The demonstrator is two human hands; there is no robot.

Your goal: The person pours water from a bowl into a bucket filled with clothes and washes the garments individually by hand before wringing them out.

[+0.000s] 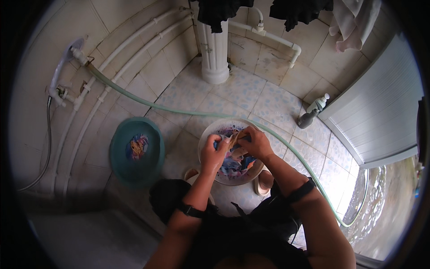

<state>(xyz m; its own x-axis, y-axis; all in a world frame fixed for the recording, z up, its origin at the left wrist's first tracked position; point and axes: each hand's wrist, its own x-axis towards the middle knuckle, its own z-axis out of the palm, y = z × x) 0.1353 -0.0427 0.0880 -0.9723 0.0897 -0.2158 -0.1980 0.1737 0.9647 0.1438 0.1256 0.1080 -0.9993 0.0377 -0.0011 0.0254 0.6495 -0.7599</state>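
Observation:
A pale basin [205,129] stands on the tiled floor between my feet, with wet multicoloured cloth [233,165] in it. Above the basin, my left hand [215,153] grips a tan and whitish piece of cloth [232,143]. My right hand [256,144] pinches the same cloth from the other side, so the piece is bunched between both hands. The fingers partly hide it. How much of it hangs down into the basin I cannot tell.
On the left a teal tub [153,169] holds a small bundle of coloured cloth [137,147]. A green hose [161,107] runs from the wall tap behind the basin towards the doorway. Bottles [307,118] stand by the white door [376,111]. A white pedestal [215,57] rises at the back.

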